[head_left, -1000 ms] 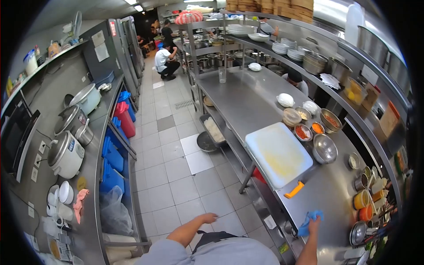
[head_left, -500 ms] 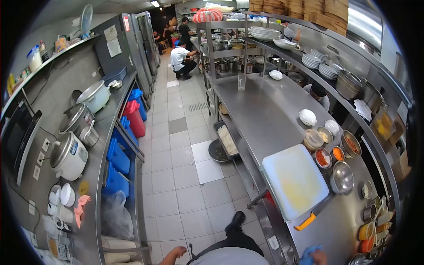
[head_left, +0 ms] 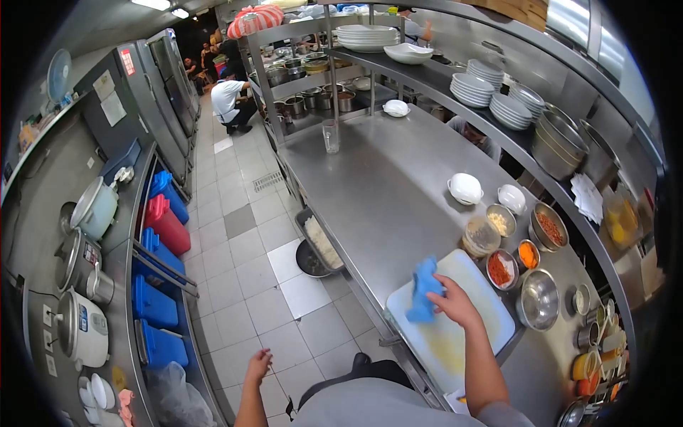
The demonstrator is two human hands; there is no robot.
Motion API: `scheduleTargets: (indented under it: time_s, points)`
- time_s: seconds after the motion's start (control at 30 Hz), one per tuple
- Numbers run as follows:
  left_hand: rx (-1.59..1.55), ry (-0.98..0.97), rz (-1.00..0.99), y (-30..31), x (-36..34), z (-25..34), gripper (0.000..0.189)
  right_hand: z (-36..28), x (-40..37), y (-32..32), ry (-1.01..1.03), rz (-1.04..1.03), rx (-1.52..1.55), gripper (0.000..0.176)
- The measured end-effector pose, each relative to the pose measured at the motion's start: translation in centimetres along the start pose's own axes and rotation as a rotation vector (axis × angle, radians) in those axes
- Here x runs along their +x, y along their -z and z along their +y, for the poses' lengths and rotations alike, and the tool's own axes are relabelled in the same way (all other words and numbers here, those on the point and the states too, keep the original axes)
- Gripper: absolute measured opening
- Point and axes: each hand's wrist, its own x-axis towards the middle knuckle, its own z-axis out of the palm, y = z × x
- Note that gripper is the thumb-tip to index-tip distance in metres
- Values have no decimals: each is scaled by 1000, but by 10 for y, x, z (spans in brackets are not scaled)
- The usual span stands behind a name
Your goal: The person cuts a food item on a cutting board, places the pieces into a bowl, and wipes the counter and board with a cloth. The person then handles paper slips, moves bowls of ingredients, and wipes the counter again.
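My right hand (head_left: 452, 302) grips a crumpled blue cloth (head_left: 422, 292) over the far left part of the white cutting board (head_left: 478, 285). A yellowish stain marks the board's surface, and my right forearm crosses over it. Beyond the board's far right corner are a lidded plastic tub (head_left: 482, 236) and a bowl of chopped red food (head_left: 502, 269). Out over the tiled aisle, my left hand (head_left: 259, 364) hangs with loosely bent fingers and nothing in it.
An empty metal bowl (head_left: 538, 300) stands right of the board, with sauce containers (head_left: 586, 365) nearer me. Plates (head_left: 472, 91) line the raised shelf. Left of the aisle are a rice cooker (head_left: 82, 329) and blue bins (head_left: 155, 302). A person (head_left: 232, 103) crouches farther down.
My right hand has carried the blue cloth from the counter's near edge up over the cutting board. My left hand has risen further into view. The camera view has turned right.
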Motion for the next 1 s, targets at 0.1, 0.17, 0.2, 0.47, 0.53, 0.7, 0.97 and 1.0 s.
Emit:
scheduleTargets:
  time_s: [0.1,0.17,0.2,0.47,0.53,0.7,0.97,1.0]
  points:
    - [-71,-106,99,14,0,60,37,0,90,-26,70,-75,-322,79]
    - [-92,-63,112,14,-3,62,36,26,160,-59,193,-53,-526,85]
    - [-98,-20,120,16,0,48,35,48,195,-86,91,17,-552,88]
    - [388,456,-222,15,-14,-60,47,59,305,-197,122,356,-655,77]
    - [299,513,-205,26,18,-52,45,63,346,-187,143,375,-686,74]
    - [271,353,-193,88,165,23,42,65,441,-145,59,429,-694,71]
    - [-77,73,77,196,437,233,37,78,549,-133,-336,849,-563,82]
    - [-84,16,91,203,452,259,40,76,564,-130,-348,857,-553,82]
